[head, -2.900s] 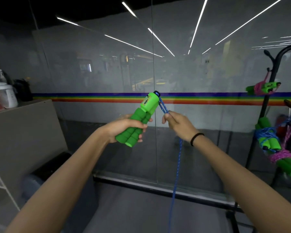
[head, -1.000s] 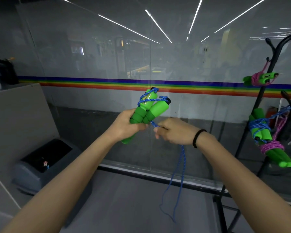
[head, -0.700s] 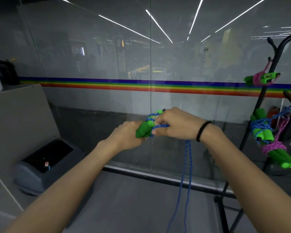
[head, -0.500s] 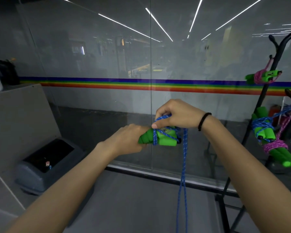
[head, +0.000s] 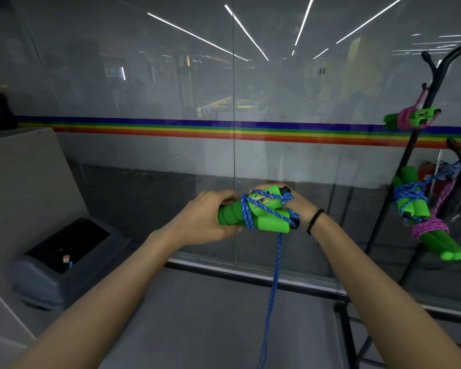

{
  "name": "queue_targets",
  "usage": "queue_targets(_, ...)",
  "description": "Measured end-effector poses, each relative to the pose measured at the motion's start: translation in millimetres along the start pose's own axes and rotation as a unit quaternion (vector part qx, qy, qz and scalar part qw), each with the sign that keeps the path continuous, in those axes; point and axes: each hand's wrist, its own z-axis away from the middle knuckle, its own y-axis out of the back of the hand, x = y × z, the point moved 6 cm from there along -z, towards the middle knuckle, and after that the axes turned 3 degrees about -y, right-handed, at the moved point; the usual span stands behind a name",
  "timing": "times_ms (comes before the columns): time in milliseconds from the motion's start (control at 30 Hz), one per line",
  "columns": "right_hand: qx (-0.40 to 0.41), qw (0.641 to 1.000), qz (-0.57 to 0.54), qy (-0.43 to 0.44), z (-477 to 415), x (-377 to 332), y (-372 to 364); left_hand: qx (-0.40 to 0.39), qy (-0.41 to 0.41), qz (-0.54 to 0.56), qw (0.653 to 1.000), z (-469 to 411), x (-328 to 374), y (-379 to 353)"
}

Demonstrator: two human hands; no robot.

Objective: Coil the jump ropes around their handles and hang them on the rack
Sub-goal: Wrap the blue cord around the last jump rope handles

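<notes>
Two green foam handles [head: 266, 221] lie side by side, held level in front of me. My left hand [head: 210, 219] is closed around their left ends. Blue rope [head: 246, 217] crosses the handles in a few turns, and its loose length [head: 273, 283] hangs down toward the floor. My right hand [head: 301, 209] sits behind the handles' right ends, mostly hidden, gripping the rope there. At the right stands a black rack [head: 399, 187]. On it hang a pink-roped bundle [head: 410, 119] high up, and lower down a blue-roped bundle [head: 407, 198] and another pink-roped bundle [head: 434, 235].
A glass wall with a rainbow stripe [head: 171, 127] stands straight ahead, its black floor rail [head: 250, 275] below. A grey cabinet [head: 19, 182] fills the left side, with a dark grey bin [head: 61, 257] at its foot. The rack's base frame [head: 349, 328] reaches across the floor at the lower right.
The handles have been brought together and tipped level. My right hand has carried the blue rope over the handles and gone down behind their right ends, adding turns. The hanging rope has shortened.
</notes>
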Motion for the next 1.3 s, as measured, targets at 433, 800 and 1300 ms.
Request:
queue_targets(433,-0.001,0.980,0.175,-0.099,9,20,-17,0.114,0.092,0.163,0.976,-16,-26,3)
queue_targets(800,0.018,0.891,0.453,0.009,8,-54,-5,0.032,0.126,-0.137,0.982,-16,-28,-7)
queue_targets(1300,0.040,0.999,0.002,-0.026,14,-1,14,-0.009,-0.007,0.111,0.994,-7,14,-10)
